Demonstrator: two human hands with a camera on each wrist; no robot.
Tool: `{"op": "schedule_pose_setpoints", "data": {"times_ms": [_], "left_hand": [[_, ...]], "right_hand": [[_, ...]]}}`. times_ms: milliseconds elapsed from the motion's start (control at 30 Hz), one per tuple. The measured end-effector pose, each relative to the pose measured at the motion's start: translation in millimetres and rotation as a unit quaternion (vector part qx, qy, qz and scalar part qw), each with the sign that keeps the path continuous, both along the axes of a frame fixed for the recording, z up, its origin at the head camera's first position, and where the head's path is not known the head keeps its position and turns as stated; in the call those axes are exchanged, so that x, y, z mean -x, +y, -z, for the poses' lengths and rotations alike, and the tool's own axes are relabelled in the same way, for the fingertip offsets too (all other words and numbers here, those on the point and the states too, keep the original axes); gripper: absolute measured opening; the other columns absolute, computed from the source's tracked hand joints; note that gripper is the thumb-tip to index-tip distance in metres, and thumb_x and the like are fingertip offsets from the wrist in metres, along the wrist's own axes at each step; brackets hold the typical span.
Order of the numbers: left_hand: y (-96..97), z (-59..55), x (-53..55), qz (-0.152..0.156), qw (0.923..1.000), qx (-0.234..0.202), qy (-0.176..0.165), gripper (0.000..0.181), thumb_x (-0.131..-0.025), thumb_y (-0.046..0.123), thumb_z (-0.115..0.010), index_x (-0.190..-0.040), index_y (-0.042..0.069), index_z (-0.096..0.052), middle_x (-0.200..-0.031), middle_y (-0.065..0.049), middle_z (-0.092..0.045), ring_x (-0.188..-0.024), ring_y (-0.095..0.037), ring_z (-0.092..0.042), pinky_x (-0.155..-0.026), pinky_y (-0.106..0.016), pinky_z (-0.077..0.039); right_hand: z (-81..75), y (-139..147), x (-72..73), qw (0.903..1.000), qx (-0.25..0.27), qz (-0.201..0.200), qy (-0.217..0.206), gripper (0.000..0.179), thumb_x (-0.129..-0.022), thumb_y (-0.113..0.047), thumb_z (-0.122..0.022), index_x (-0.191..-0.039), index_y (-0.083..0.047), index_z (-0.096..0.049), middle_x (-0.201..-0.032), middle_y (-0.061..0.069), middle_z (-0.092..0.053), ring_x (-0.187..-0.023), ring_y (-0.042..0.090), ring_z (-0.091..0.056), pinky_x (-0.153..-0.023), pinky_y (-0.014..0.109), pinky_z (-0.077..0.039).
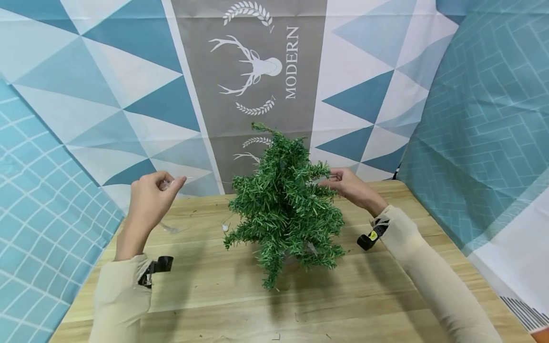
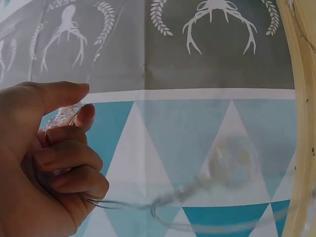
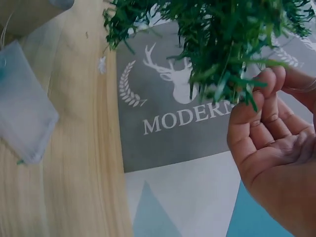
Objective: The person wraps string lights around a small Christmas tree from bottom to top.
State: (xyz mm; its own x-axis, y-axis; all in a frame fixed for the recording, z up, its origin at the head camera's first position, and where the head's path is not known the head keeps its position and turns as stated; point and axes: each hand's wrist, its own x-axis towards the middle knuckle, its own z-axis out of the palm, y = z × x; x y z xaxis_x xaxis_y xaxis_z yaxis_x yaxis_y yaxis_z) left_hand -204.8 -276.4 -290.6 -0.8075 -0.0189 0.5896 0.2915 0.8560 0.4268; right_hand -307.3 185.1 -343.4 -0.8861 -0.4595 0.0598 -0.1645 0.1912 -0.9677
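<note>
Your left hand (image 1: 147,196) curls round a bunched clear wire strand (image 2: 63,117) near the back left corner of the table (image 1: 206,305); best fed loosely. The artificial Christmas tree (image 1: 285,205) stands short of the back edge. Your right hand (image 1: 349,186) seems to pinch the strand at a branch tip (image 3: 239,91); guide gently, avoiding snags.
</note>
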Motion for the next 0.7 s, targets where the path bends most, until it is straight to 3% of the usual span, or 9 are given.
{"op": "schedule_pose_setpoints", "data": {"times_ms": [33,67,167,233,300,367,500,600,700], "left_hand": [[0.2,2.7,-4.0,-0.001,1.0000,-0.005,0.002,0.038,-0.099,0.037,-0.062,-0.076,0.007,-0.067,-0.050,-0.002,-0.047,-0.039,-0.018,-0.037,-0.047,-0.031,-0.034],[0.4,5.5,-7.8,-0.002,1.0000,-0.007,0.005,0.038,-0.099,0.037,-0.062,-0.075,0.007,-0.066,-0.050,-0.002,-0.046,-0.039,-0.018,-0.037,-0.047,-0.031,-0.033],[1.7,15.0,-17.9,-0.012,0.9997,-0.018,0.009,0.039,-0.098,0.035,-0.063,-0.070,0.008,-0.064,-0.048,-0.001,-0.043,-0.040,-0.018,-0.035,-0.045,-0.030,-0.031],[2.1,21.3,-23.9,-0.017,0.9995,-0.025,0.012,0.041,-0.099,0.033,-0.063,-0.066,0.009,-0.061,-0.047,-0.002,-0.039,-0.040,-0.018,-0.033,-0.045,-0.030,-0.029],[2.2,26.8,-29.2,-0.023,0.9992,-0.030,0.016,0.042,-0.099,0.031,-0.063,-0.063,0.010,-0.058,-0.046,-0.001,-0.037,-0.040,-0.018,-0.032,-0.045,-0.029,-0.027],[2.2,30.8,-35.0,-0.025,0.9989,-0.033,0.020,0.043,-0.099,0.030,-0.063,-0.061,0.011,-0.055,-0.046,0.000,-0.035,-0.040,-0.017,-0.031,-0.045,-0.029,-0.026],[3.7,34.3,-49.7,-0.038,0.9984,-0.033,0.027,0.042,-0.099,0.027,-0.063,-0.060,0.011,-0.054,-0.046,0.000,-0.035,-0.040,-0.016,-0.031,-0.047,-0.028,-0.026],[7.8,30.6,-61.4,-0.053,0.9975,-0.032,0.035,0.040,-0.098,0.026,-0.064,-0.061,0.012,-0.054,-0.047,0.001,-0.036,-0.040,-0.014,-0.031,-0.048,-0.027,-0.026],[12.6,22.2,-70.6,-0.064,0.9959,-0.041,0.049,0.040,-0.097,0.023,-0.065,-0.060,0.013,-0.052,-0.048,0.001,-0.036,-0.039,-0.012,-0.029,-0.047,-0.024,-0.025]], "right_hand": [[1.4,0.2,-0.9,0.9999,0.014,-0.004,-0.006,0.038,-0.102,-0.012,-0.056,-0.088,0.009,-0.028,-0.058,-0.006,-0.021,-0.045,0.015,-0.016,-0.049,0.030,-0.022],[3.4,1.0,-1.9,0.9997,0.022,-0.006,-0.008,0.027,-0.103,-0.012,-0.054,-0.092,0.009,-0.041,-0.059,-0.007,-0.031,-0.047,0.018,-0.014,-0.049,0.029,-0.022],[9.1,3.0,-7.3,0.9991,0.039,-0.012,-0.012,0.019,-0.106,-0.012,-0.047,-0.112,0.005,-0.055,-0.099,0.003,-0.062,-0.068,0.015,-0.048,-0.056,0.024,-0.033],[14.2,3.0,-12.2,0.9983,0.054,-0.013,-0.020,0.028,-0.106,-0.008,-0.042,-0.127,0.005,-0.054,-0.139,0.009,-0.052,-0.102,0.013,-0.053,-0.064,0.024,-0.038],[20.0,1.7,-17.9,0.9970,0.071,-0.002,-0.031,0.036,-0.103,0.000,-0.037,-0.135,0.002,-0.054,-0.156,0.010,-0.034,-0.108,0.010,-0.052,-0.069,0.024,-0.042],[25.2,-1.1,-24.0,0.9951,0.089,0.009,-0.042,0.043,-0.098,0.006,-0.033,-0.137,0.003,-0.052,-0.160,0.013,-0.028,-0.089,0.003,-0.051,-0.070,0.023,-0.043],[33.7,-5.5,-38.1,0.9884,0.139,0.038,-0.049,0.042,-0.099,0.003,-0.036,-0.138,0.002,-0.050,-0.155,0.013,-0.031,-0.076,0.003,-0.045,-0.075,0.021,-0.046],[37.6,-5.5,-49.7,0.9809,0.182,0.058,-0.036,0.030,-0.103,-0.005,-0.043,-0.130,-0.002,-0.056,-0.123,0.004,-0.052,-0.081,0.007,-0.047,-0.079,0.023,-0.046],[37.8,-6.0,-57.1,0.9740,0.214,0.071,-0.021,0.023,-0.103,-0.007,-0.047,-0.117,-0.010,-0.064,-0.090,-0.005,-0.050,-0.077,0.007,-0.047,-0.074,0.023,-0.043]]}}
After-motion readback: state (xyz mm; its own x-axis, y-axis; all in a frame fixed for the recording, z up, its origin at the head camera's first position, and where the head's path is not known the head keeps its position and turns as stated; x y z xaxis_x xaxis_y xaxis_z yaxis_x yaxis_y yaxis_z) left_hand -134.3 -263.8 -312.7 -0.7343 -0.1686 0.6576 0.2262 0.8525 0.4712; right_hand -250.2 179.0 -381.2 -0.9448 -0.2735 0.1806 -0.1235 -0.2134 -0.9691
